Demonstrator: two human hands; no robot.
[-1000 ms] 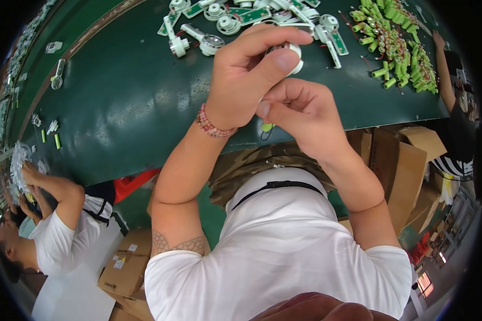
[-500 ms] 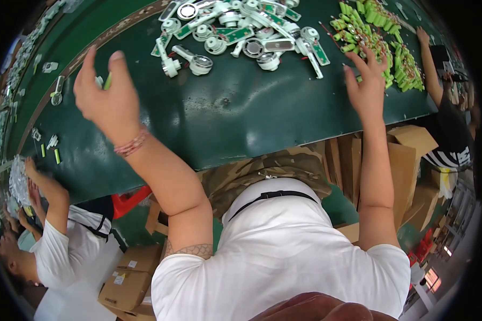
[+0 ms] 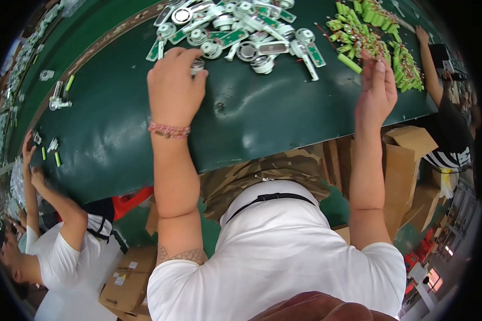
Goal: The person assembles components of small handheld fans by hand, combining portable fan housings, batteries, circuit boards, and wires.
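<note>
My left hand (image 3: pixel 175 88) is curled round a white part with a round clear-topped head (image 3: pixel 197 66) at the near edge of a heap of similar parts (image 3: pixel 233 37). Its fingers hide most of that part. On the right, my right hand (image 3: pixel 377 93) has thumb and fingers pinched together beside the pile of green battery cells (image 3: pixel 407 69) with thin wires. One green battery cell (image 3: pixel 349 63) sticks out to the left of those fingers, apparently held by its wire end. Another green cell (image 3: pixel 69 83) rests by a white part (image 3: pixel 59 101) at far left.
The dark green table (image 3: pixel 241 107) curves across the front. A conveyor belt (image 3: pixel 85 27) with scattered parts runs along its far left. A co-worker in a white shirt (image 3: pixel 64 257) reaches in at left; another person's arm (image 3: pixel 434 69) is at right. Cardboard boxes (image 3: pixel 396 171) stand below.
My left hand has moved right, from the far left onto a white part by the heap. A green cell now lies at far left. My right hand has closed and a cell has come out.
</note>
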